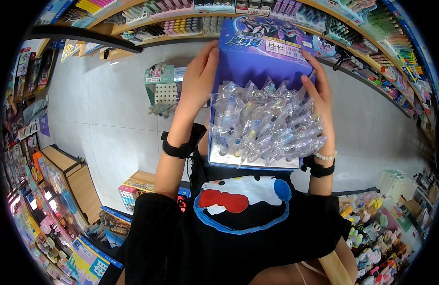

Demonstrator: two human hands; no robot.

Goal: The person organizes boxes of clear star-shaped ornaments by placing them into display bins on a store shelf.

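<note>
Between my two hands is a purple cardboard display box with a raised, picture-printed back panel. Several pens in clear plastic wrappers stand crowded in its front part, their wrapped tops spreading over the white insert. My left hand is closed on the box's left side near the back panel; most of its fingers are hidden behind the edge. On the opposite side my right hand grips the edge, with fingertips over the side of the panel. The box is in front of my chest.
On the grey floor stands a smaller green display box with a pegboard-like holed tray. Shelves packed with pens curve along the far side. A wooden cabinet is at left, and plush toys fill a rack at lower right.
</note>
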